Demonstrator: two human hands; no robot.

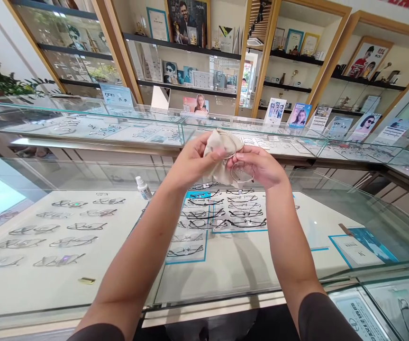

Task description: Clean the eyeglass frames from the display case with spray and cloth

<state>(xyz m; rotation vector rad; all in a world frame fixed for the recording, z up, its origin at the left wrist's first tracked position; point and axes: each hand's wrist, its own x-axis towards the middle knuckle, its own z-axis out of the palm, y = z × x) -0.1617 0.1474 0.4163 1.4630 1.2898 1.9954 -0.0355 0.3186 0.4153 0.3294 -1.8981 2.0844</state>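
Note:
Both my hands are raised above a glass display counter. My left hand is closed on a beige cleaning cloth, which is bunched over one lens of a pair of thin-framed glasses. My right hand pinches the glasses by the frame beside the bare round lens. The cloth covers the rest of the frame.
Under the counter glass lie rows of spectacle frames on white and blue trays. A small spray bottle stands on the counter left of my left arm. A second glass counter and wall shelves with pictures and brochures stand beyond.

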